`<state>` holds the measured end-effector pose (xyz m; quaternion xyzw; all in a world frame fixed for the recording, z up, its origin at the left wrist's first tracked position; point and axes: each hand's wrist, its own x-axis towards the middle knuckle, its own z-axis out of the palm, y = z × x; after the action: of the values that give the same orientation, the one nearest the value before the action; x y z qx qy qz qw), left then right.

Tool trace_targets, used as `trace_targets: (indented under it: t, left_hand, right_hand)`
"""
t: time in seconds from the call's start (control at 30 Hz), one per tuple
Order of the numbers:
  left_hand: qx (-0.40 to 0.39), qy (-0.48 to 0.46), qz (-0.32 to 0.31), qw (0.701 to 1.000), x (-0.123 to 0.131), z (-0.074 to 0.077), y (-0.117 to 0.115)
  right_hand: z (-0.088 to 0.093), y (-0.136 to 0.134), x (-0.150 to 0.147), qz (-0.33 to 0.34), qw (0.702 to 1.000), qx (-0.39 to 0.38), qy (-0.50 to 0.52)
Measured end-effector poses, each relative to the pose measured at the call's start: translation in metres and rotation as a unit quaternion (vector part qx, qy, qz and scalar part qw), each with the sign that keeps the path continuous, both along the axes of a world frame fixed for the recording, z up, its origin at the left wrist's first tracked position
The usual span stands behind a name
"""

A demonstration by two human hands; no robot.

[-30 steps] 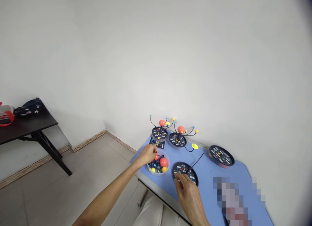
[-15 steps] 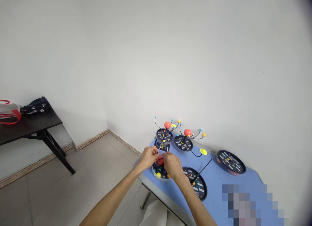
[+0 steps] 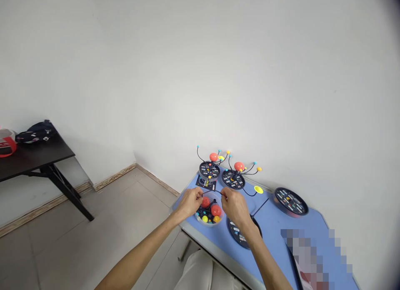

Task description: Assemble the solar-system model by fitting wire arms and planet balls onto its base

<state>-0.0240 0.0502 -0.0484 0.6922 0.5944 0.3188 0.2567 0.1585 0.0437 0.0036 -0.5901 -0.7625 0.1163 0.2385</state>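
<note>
A thin black curved rod [image 3: 210, 192] stretches between my two hands, above a clear round tub [image 3: 207, 224]. My left hand [image 3: 191, 203] pinches its left end, and the fingers of my right hand [image 3: 233, 204] close on its right end. Inside the tub lie red balls [image 3: 216, 210], a yellow ball [image 3: 204, 218], an orange ball [image 3: 216, 219] and several black parts. Under my right forearm is a dark round base [image 3: 239, 236] with printed labels, partly hidden, and a straight black rod [image 3: 260, 207] rises from it at a slant.
Two solar system models [image 3: 210, 170] [image 3: 233, 179] stand at the back of the blue table [image 3: 271, 240]. Another round base [image 3: 290, 201] lies to the right, near the wall. A printed card [image 3: 205, 184] sits behind the tub. A black table [image 3: 37, 156] with bags stands far left.
My right hand has moved right, away from my left, so the black rod shows between them. More of the tub's contents is visible. The whole view has shifted slightly.
</note>
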Motion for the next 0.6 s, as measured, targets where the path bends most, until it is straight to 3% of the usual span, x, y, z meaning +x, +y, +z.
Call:
trace_targets:
  t: [0.1, 0.23, 0.3, 0.43, 0.5, 0.6]
  left_hand:
    - [0.000, 0.065, -0.030, 0.997, 0.007, 0.009, -0.004]
    - [0.007, 0.144, -0.042, 0.989, 0.019, 0.016, -0.002]
    - [0.005, 0.177, -0.050, 0.983, 0.027, 0.016, 0.002]
    - [-0.002, 0.227, -0.058, 0.972, 0.041, 0.012, 0.010]
    - [-0.003, 0.241, -0.057, 0.969, 0.047, 0.009, 0.013]
    - [-0.012, 0.248, -0.052, 0.967, 0.051, 0.007, 0.017]
  right_hand:
    - [0.004, -0.015, 0.017, -0.032, 0.990, 0.000, 0.134]
    - [0.008, -0.044, 0.033, -0.034, 0.952, -0.038, 0.302]
    - [0.010, -0.058, 0.038, -0.024, 0.902, -0.067, 0.426]
    - [0.012, -0.080, 0.043, -0.015, 0.727, -0.135, 0.673]
    - [0.012, -0.086, 0.045, -0.016, 0.686, -0.142, 0.714]
    - [0.007, -0.091, 0.048, -0.014, 0.648, -0.141, 0.748]
